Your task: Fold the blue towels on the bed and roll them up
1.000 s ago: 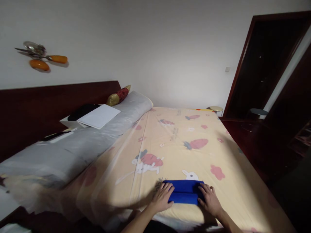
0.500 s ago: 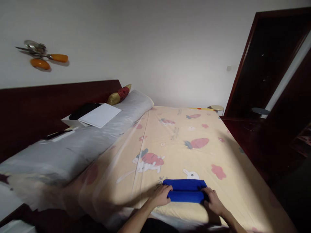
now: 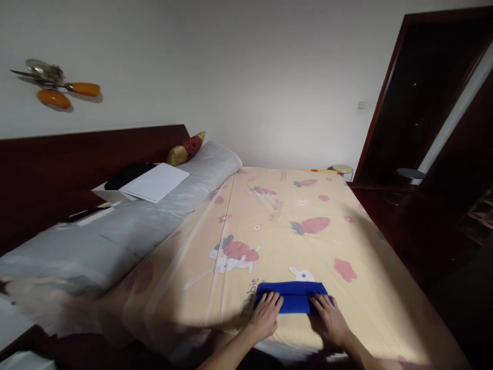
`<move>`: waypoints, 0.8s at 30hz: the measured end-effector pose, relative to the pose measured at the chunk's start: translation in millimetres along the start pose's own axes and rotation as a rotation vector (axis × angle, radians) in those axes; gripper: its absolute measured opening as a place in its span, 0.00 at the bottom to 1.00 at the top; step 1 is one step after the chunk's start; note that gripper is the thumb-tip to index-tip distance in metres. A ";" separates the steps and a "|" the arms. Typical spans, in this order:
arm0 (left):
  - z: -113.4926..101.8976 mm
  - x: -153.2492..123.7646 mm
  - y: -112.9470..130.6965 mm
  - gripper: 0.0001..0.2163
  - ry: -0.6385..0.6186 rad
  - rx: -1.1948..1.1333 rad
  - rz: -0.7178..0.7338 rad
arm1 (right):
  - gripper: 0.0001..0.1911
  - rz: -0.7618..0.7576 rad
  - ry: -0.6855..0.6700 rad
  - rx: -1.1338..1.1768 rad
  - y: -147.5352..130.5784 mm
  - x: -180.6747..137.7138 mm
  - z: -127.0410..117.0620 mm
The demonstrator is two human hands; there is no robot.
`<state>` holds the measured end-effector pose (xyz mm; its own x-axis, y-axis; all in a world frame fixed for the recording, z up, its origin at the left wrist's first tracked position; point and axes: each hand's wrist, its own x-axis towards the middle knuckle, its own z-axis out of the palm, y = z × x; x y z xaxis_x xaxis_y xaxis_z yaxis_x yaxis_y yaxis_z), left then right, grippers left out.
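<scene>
A folded blue cloth (image 3: 295,297) lies on the bed near its front edge, a fold line running across it. My left hand (image 3: 267,312) rests over the left part of the cloth, fingers stretched out on top. On the right end, my right hand (image 3: 328,314) lies with its fingers spread on the cloth and its wrist toward me. Both thumbs are partly hidden. Beneath everything is a cream bedsheet (image 3: 269,231) printed with rabbits, carrots and flowers.
Grey bedding (image 3: 154,226) runs along the dark headboard (image 3: 96,149), with a white box lid (image 3: 156,182) on it. A red and gold cushion (image 3: 187,149) leans farther back. Stools (image 3: 342,168) stand past the bed, near a dark doorway (image 3: 427,103).
Both hands have moved from the cloth's side edges onto its top, closer together. The fingers have spread from a grip on the edges. The view has shifted slightly.
</scene>
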<state>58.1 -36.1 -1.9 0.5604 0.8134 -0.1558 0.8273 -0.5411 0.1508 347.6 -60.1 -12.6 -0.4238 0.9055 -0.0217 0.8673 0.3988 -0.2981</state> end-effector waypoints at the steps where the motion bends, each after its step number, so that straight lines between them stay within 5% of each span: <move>1: 2.7 0.6 -3.0 0.34 0.010 0.006 -0.019 | 0.36 0.010 0.021 -0.011 2.0 -0.3 -0.8; 10: 5.1 -5.1 -39.7 0.36 0.032 0.093 -0.212 | 0.33 0.090 0.175 0.084 30.9 -5.4 -1.3; 24: -7.8 -8.0 -42.2 0.26 0.039 0.074 -0.168 | 0.19 0.136 0.328 0.074 34.3 -7.0 2.4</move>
<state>18.4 -18.1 0.7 0.4131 0.9008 -0.1343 0.9107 -0.4096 0.0538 379.6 -53.1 -25.0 -0.1893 0.9527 0.2379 0.8835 0.2709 -0.3820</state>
